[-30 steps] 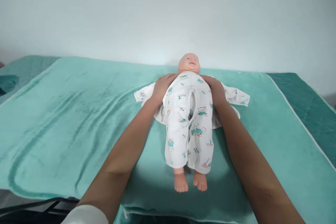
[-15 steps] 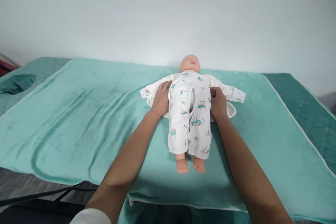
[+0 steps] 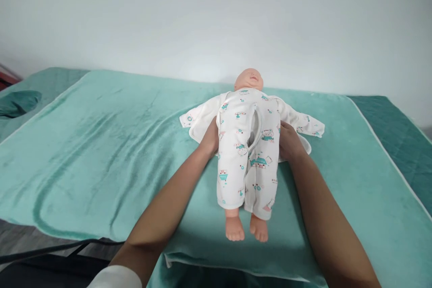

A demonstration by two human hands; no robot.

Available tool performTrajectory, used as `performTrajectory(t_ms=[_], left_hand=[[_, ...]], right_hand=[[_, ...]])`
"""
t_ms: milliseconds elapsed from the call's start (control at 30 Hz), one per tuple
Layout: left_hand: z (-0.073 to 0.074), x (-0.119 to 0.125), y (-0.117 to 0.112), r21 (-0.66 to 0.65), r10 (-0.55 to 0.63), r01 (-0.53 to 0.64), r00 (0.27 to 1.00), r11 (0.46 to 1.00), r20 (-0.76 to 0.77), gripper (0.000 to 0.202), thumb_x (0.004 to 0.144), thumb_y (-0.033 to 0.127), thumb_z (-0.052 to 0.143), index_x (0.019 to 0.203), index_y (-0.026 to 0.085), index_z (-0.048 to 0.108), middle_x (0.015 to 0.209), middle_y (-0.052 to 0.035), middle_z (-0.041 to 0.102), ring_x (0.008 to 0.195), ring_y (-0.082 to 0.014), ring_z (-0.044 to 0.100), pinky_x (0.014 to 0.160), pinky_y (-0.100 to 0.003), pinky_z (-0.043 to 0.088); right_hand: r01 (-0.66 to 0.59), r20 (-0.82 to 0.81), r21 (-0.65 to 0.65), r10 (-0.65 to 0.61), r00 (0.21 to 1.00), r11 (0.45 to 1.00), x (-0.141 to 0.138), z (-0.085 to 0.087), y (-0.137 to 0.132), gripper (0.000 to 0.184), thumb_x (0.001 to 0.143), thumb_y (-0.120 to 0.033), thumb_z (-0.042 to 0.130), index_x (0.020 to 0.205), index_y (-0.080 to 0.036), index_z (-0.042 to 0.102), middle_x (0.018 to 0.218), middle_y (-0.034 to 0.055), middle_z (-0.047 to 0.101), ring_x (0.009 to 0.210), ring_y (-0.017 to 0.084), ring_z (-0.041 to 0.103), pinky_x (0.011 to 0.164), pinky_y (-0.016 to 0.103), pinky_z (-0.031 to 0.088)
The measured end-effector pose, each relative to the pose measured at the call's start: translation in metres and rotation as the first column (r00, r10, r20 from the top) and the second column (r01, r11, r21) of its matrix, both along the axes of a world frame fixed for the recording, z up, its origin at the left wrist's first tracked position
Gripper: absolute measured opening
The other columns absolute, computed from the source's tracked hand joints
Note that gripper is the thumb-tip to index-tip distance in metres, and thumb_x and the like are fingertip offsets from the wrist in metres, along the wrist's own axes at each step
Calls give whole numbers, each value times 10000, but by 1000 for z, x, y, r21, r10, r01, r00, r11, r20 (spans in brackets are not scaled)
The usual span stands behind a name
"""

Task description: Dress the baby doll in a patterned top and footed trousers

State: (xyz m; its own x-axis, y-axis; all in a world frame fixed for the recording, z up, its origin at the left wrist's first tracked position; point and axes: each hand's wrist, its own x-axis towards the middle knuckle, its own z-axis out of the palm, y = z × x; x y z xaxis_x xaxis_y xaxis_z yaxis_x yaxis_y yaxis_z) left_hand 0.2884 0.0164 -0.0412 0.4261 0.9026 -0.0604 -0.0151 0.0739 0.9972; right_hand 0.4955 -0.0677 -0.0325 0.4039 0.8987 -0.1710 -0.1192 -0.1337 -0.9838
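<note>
A baby doll (image 3: pixel 249 80) lies on its back, head toward the wall and bare feet toward me. White printed split-crotch trousers (image 3: pixel 232 144) reach up over its chest. Spread beneath it is a white long-sleeved top (image 3: pixel 204 114), both sleeves stretched out to the sides. My left hand (image 3: pixel 211 137) grips the doll's left-hand side as I see it, its fingers tucked behind the body. On the opposite side my right hand (image 3: pixel 290 142) holds the doll too, fingers mostly hidden under it.
A light green blanket (image 3: pixel 101 144) with a few wrinkles covers the table, over a darker quilted cover (image 3: pixel 394 130) at the right. The white wall (image 3: pixel 216 18) stands directly behind. A dark bar (image 3: pixel 60 247) shows at lower left.
Both hands have slid from the doll's sides to underneath it. The doll has risen slightly and shifted a little right and toward me, its feet now lower in view.
</note>
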Motion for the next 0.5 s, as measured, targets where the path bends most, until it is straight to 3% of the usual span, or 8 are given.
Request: performTrajectory(t_ms=[100,233,367,500], left_hand=[[6,5,-6,-229,-13,57,982,972,188,356,824,434,610,1088,203,670,1122,-83,746,1136,-283,661,997,-436,531],[8,6,-6,-429,-21,135,966,893,259,278,798,345,622,1001,174,704,948,-91,776,1026,-295,711,942,-446,581],[6,0,0,-504,-62,228,944,833,324,229,833,328,560,917,190,722,924,-84,778,1029,-297,719,957,-463,592],[6,-7,5,-482,-89,251,939,839,334,206,832,301,580,925,211,740,948,-61,779,1047,-274,718,995,-428,582]], right_hand=[[-63,-13,16,64,998,998,0,-1,0,270,806,-460,659,975,-254,699,1078,57,764,1005,307,717,810,452,618],[-153,-108,56,158,981,987,5,-7,0,279,816,-461,660,1044,-304,694,1162,41,745,1094,311,700,853,472,621],[-145,-241,70,158,958,987,7,-10,0,325,713,-328,749,1033,-290,709,1125,36,755,1053,286,717,895,441,614],[-157,-196,-4,154,969,988,5,-9,-2,224,717,-332,746,929,-267,722,1004,53,774,986,286,732,837,437,631]])
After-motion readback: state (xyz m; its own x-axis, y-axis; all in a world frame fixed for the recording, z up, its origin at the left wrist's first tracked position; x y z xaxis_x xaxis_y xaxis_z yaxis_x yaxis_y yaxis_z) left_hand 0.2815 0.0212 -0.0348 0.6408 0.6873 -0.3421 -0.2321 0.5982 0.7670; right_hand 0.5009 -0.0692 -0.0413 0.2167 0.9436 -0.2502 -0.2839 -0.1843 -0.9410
